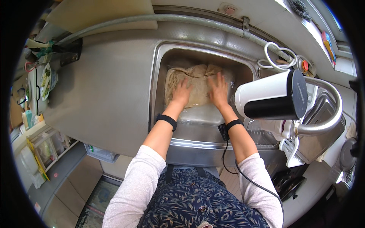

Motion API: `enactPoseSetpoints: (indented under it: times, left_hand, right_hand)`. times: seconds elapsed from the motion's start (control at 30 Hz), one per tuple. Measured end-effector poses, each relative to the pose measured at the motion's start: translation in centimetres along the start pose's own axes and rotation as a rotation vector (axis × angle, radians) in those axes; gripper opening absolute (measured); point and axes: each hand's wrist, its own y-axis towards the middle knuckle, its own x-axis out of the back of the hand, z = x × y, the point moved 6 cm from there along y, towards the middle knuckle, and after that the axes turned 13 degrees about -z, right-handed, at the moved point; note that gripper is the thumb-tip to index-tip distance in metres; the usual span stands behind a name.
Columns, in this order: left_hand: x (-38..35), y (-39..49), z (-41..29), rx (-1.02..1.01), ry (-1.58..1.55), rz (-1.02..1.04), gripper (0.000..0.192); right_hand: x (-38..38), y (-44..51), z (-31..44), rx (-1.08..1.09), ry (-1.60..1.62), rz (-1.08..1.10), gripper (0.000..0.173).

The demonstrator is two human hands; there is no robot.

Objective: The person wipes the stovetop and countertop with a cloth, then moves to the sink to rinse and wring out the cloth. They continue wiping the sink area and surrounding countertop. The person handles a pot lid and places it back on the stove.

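A wet beige cloth lies spread on the floor of the stainless steel sink, its far edge folded and bunched. Over its left part rests my left hand, palm down with the fingers apart. My right hand is at the cloth's right edge, fingers spread and slightly blurred. Neither hand grips the fabric; whether the palms press on it or hover just above, I cannot tell. Shallow water seems to cover the sink floor around the cloth.
A white and black faucet-mounted device juts over the sink's right side beside a curved metal spout. Left of the sink stretches the steel countertop. A metal pipe runs along the back. A cable trails from my right wrist.
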Motion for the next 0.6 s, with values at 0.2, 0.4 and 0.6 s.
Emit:
enactPoseSetpoints:
  times: [0.2, 0.4, 0.6]
  left_hand:
    - [0.4, 0.2, 1.2, 0.092, 0.006, 0.271, 0.068]
    - [0.1, 0.5, -0.3, -0.039, -0.101, 0.216, 0.061]
    - [-1.4, 1.2, 0.9, 0.047, -0.020, 0.113, 0.043]
  right_hand:
    - [-0.8, -0.2, -0.3, -0.213, 0.073, 0.424, 0.071]
    - [0.0, 0.4, 1.5, 0.049, -0.080, 0.142, 0.047]
    - [-3.9, 0.0, -2.4, -0.456, 0.443, 0.487, 0.032]
